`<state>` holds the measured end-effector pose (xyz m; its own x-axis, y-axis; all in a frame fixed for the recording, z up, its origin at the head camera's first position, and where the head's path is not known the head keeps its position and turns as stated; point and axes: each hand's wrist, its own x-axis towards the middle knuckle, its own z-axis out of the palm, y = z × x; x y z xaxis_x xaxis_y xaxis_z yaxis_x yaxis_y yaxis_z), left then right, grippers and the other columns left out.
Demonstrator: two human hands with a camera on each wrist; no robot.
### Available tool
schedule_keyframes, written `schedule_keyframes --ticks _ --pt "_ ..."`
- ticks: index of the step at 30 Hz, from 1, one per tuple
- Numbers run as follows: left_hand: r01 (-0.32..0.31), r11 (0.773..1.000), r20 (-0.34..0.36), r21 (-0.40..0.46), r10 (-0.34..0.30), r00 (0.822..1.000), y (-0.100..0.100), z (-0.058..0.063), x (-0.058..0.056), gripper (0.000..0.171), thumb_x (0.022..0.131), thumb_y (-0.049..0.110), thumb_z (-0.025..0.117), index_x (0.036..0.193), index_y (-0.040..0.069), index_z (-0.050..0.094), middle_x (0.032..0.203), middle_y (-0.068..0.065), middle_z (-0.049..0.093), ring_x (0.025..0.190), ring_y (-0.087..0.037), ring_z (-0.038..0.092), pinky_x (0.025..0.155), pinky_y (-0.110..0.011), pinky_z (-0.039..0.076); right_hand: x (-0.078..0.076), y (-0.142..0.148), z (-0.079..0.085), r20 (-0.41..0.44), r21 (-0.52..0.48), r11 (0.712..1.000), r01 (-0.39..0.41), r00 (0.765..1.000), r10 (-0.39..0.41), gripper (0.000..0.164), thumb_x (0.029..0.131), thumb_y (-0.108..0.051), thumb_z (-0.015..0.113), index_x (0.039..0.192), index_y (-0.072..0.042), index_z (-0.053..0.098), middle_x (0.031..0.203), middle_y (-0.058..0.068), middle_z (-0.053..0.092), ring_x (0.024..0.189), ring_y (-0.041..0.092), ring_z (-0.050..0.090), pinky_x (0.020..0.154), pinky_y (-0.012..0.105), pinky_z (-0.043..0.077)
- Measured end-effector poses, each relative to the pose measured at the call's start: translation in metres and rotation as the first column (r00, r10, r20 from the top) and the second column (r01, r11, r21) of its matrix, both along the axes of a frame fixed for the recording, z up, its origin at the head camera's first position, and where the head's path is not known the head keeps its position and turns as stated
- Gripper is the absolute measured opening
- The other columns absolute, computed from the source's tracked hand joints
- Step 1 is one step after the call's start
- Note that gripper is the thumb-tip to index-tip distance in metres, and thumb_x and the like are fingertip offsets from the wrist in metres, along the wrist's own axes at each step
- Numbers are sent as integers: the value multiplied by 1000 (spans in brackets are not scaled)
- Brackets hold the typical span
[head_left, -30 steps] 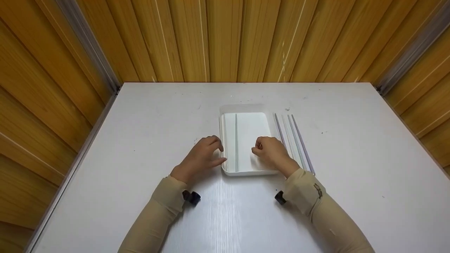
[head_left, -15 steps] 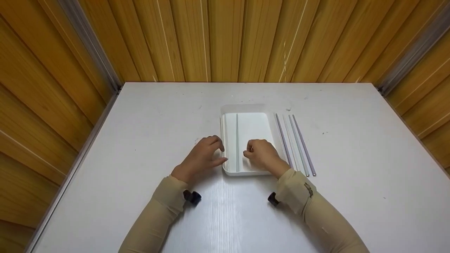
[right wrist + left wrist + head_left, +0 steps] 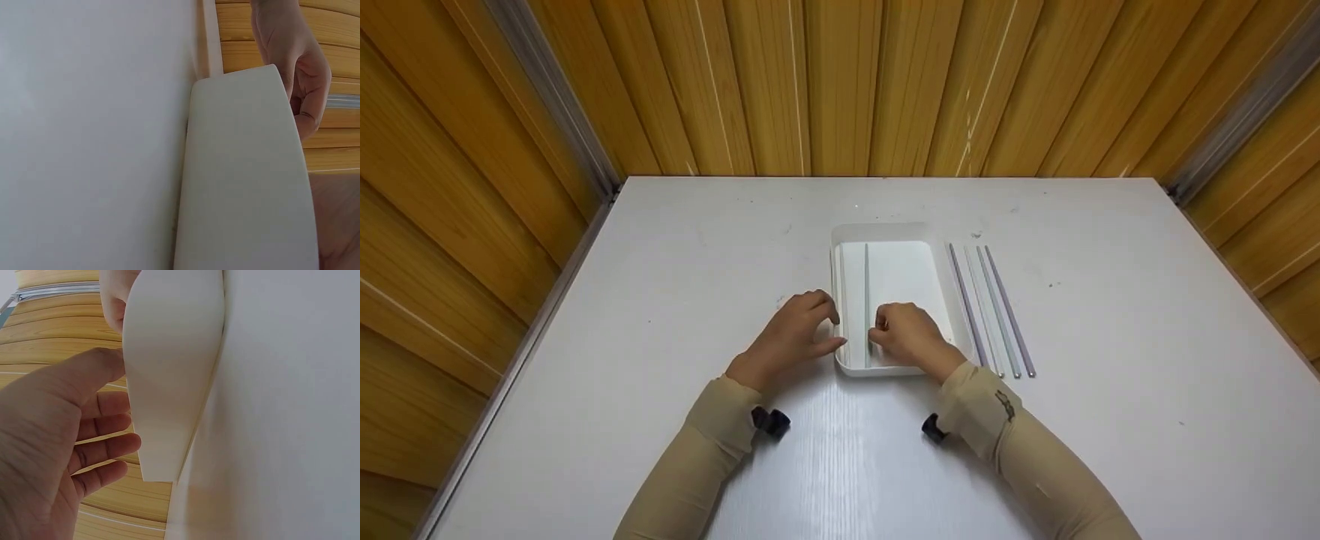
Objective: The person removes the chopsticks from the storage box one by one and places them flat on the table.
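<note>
A white rectangular tray [image 3: 896, 370] lies on the table in the head view. Inside it are a pale green chopstick [image 3: 867, 277] and a whitish chopstick [image 3: 842, 277] along the left wall. My left hand [image 3: 795, 330] touches the tray's left rim with loosely bent fingers; the left wrist view has its fingertips at the edge of the tray wall [image 3: 169, 382]. My right hand [image 3: 911, 334] is over the tray, fingers curled, fingertips beside the green chopstick's right side. Nothing shows in its fingers, and whether they touch that chopstick is unclear. The tray wall [image 3: 242, 163] hides most of it in the right wrist view.
Right of the tray lie several chopsticks side by side: a purple one [image 3: 966, 300], a white one [image 3: 984, 311], a pale green one [image 3: 998, 311] and another purple one [image 3: 1009, 311]. Wood-patterned panels [image 3: 840, 90] border the white table [image 3: 720, 247].
My right hand has moved left and slightly nearer me across the tray, up to the green chopstick. My left hand stays at the rim. The chopsticks have not visibly moved.
</note>
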<state>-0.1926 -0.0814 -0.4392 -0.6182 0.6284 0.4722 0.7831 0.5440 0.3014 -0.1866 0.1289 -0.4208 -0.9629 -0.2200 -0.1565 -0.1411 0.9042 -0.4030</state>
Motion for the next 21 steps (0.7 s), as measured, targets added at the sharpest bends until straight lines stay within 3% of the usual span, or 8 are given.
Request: schedule_keyframes --ticks 12,21 --pt "-3 1000 12 2 3 1000 0 -1 -1 25 78 23 79 88 6 63 98 -6 62 89 -22 59 82 -37 50 -3 -11 -3 10 21 1000 -4 1000 3 16 86 -21 62 76 -9 62 72 3 62 66 17 50 61 30 43" --pt "-13 1000 36 -11 13 999 1 -1 0 24 80 23 77 90 7 63 100 -3 61 94 -20 60 89 -35 50 -6 -16 -5 46 79 996 31 998 -35 21 90 -26 62 79 -8 62 77 5 64 66 16 50 60 30 43"
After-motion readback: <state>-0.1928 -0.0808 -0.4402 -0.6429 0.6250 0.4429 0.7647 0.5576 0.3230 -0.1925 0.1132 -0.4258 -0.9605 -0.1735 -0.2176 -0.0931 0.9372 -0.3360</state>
